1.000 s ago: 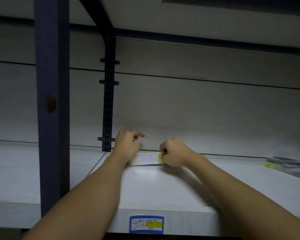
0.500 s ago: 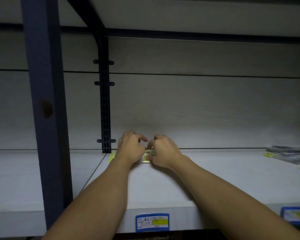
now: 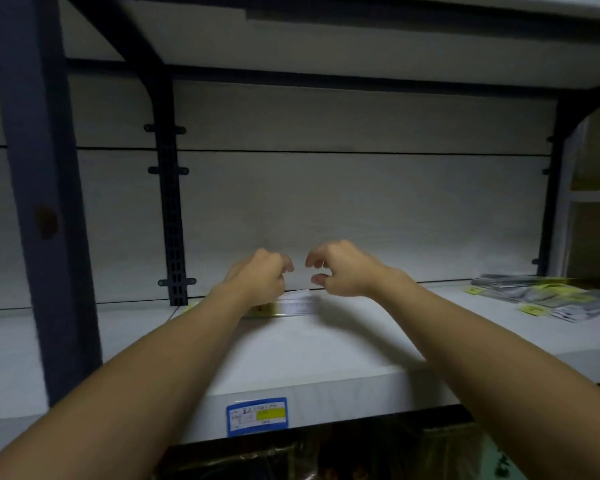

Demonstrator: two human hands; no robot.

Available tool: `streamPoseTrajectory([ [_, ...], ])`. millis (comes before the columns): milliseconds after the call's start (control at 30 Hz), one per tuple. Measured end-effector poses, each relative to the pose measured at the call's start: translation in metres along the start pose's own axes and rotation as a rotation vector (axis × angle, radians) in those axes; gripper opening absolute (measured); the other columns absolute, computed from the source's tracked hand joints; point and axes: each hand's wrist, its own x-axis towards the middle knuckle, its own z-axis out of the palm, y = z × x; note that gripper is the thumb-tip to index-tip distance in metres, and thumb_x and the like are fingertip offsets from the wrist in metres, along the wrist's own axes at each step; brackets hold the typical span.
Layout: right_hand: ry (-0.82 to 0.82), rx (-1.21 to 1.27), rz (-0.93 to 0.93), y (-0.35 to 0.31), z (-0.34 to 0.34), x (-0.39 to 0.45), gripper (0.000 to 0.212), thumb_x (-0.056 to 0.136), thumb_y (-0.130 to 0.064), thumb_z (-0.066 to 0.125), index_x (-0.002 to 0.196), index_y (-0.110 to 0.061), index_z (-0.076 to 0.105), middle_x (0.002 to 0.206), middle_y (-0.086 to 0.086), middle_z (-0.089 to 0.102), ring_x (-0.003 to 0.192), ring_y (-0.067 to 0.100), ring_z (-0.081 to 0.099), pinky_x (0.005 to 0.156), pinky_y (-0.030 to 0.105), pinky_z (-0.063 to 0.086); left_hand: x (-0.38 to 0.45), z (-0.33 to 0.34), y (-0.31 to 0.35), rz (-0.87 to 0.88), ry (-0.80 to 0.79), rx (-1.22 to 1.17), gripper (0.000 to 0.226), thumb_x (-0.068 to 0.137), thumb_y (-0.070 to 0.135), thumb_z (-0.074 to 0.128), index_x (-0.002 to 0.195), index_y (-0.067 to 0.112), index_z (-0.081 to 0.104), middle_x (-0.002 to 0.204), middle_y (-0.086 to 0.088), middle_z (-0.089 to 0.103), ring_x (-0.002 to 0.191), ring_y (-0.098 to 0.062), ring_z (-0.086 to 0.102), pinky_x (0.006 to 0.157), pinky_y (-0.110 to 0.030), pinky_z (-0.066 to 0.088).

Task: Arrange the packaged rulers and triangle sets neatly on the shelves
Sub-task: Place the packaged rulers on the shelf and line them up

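Observation:
A clear packaged ruler (image 3: 297, 305) with a yellow label lies flat on the white shelf (image 3: 326, 351), close to the back wall. My left hand (image 3: 257, 282) hovers over its left part and hides it, fingers loosely curled and lifted off the pack. To the right of the pack, my right hand (image 3: 343, 268) is raised above the shelf. Its fingers are loosely curled and hold nothing. A pile of packaged rulers and triangle sets (image 3: 548, 297) with yellow tags lies at the shelf's right end. The frame is motion-blurred.
A thick dark post (image 3: 39, 202) stands at the front left. A slotted black bracket (image 3: 172, 216) runs up the back wall left of my hands. The upper shelf hangs close overhead. A blue and yellow price label (image 3: 257, 415) sits on the shelf's front edge.
Both hands were pinching the ruler pack against the back of the shelf. They have since let go and lifted; the right hand moved right and the pack stays on the shelf.

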Motion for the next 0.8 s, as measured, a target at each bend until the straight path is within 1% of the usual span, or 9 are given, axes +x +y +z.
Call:
streamPoseTrajectory([
  [67, 0.026, -0.001, -0.020, 0.019, -0.013, -0.013, 0.028, 0.087, -0.027, 0.066, 0.114, -0.021, 0.068, 0.111, 0.002, 0.069, 0.102, 0.022, 0.062, 0.087, 0.035, 0.052, 0.006, -0.005, 0.019, 0.052, -0.007, 0.005, 0.049, 0.084, 0.016, 0.040, 0.126, 0.028, 0.063, 0.126, -0.001, 0.065, 0.119, -0.025, 0.057, 0.099, -0.041, 0.049],
  [167, 0.045, -0.002, -0.025, 0.055, -0.029, -0.036, 0.027, 0.086, -0.027, 0.066, 0.111, -0.021, 0.068, 0.107, 0.002, 0.069, 0.099, 0.022, 0.063, 0.086, 0.035, 0.052, 0.017, -0.007, 0.057, 0.119, 0.050, -0.003, 0.040, 0.088, 0.014, 0.046, 0.120, 0.023, 0.069, 0.119, 0.001, 0.071, 0.113, -0.020, 0.060, 0.100, -0.030, 0.046],
  [300, 0.075, 0.005, -0.092, 0.110, -0.042, -0.077, 0.025, 0.088, -0.028, 0.065, 0.111, -0.019, 0.068, 0.107, 0.001, 0.069, 0.096, 0.020, 0.062, 0.086, 0.034, 0.052, 0.018, -0.003, 0.114, 0.218, 0.121, -0.013, 0.036, 0.087, 0.014, 0.050, 0.114, 0.024, 0.072, 0.109, 0.007, 0.073, 0.099, -0.015, 0.064, 0.089, -0.024, 0.046],
  [367, 0.078, 0.008, -0.130, 0.139, -0.049, -0.097, 0.024, 0.090, -0.027, 0.064, 0.111, -0.018, 0.067, 0.106, 0.000, 0.067, 0.096, 0.019, 0.061, 0.086, 0.034, 0.050, 0.019, 0.001, 0.138, 0.244, 0.094, 0.010, 0.033, 0.088, 0.013, 0.053, 0.113, 0.022, 0.073, 0.108, 0.007, 0.073, 0.095, -0.012, 0.064, 0.081, -0.019, 0.041],
  [433, 0.083, 0.015, -0.148, 0.165, -0.056, -0.111, 0.024, 0.091, -0.027, 0.063, 0.112, -0.018, 0.067, 0.106, -0.001, 0.067, 0.097, 0.018, 0.060, 0.087, 0.033, 0.050, 0.022, 0.006, 0.159, 0.247, 0.075, 0.015, 0.030, 0.090, 0.015, 0.055, 0.113, 0.022, 0.073, 0.107, 0.007, 0.073, 0.093, -0.009, 0.064, 0.078, -0.017, 0.039],
  [567, 0.087, 0.026, -0.162, 0.196, -0.063, -0.124, 0.025, 0.091, -0.031, 0.061, 0.113, -0.021, 0.066, 0.107, -0.005, 0.067, 0.096, 0.016, 0.060, 0.085, 0.037, 0.052, 0.033, 0.016, 0.197, 0.230, 0.077, 0.008, 0.026, 0.093, 0.025, 0.055, 0.113, 0.025, 0.071, 0.110, 0.009, 0.071, 0.093, -0.007, 0.063, 0.080, -0.021, 0.044],
  [633, 0.059, 0.009, -0.193, 0.203, -0.061, -0.129, 0.025, 0.091, -0.031, 0.060, 0.114, -0.022, 0.066, 0.108, -0.005, 0.067, 0.096, 0.016, 0.061, 0.083, 0.036, 0.053, 0.036, 0.020, 0.211, 0.225, 0.045, 0.033, 0.028, 0.093, 0.031, 0.052, 0.115, 0.028, 0.069, 0.111, 0.011, 0.070, 0.095, -0.006, 0.062, 0.084, -0.028, 0.051],
  [700, 0.047, -0.008, -0.211, 0.208, -0.060, -0.133, 0.026, 0.091, -0.030, 0.060, 0.115, -0.022, 0.065, 0.109, -0.004, 0.067, 0.096, 0.016, 0.061, 0.082, 0.035, 0.052, 0.038, 0.024, 0.221, 0.219, 0.034, 0.035, 0.030, 0.091, 0.034, 0.050, 0.115, 0.030, 0.068, 0.110, 0.011, 0.069, 0.093, -0.006, 0.062, 0.084, -0.035, 0.054],
  [800, 0.057, -0.013, -0.219, 0.216, -0.060, -0.138, 0.026, 0.091, -0.030, 0.061, 0.115, -0.021, 0.066, 0.108, -0.004, 0.068, 0.095, 0.016, 0.062, 0.082, 0.033, 0.051, 0.041, 0.029, 0.230, 0.224, 0.022, 0.044, 0.031, 0.091, 0.034, 0.050, 0.116, 0.030, 0.068, 0.111, 0.011, 0.068, 0.093, -0.007, 0.062, 0.085, -0.034, 0.053],
])
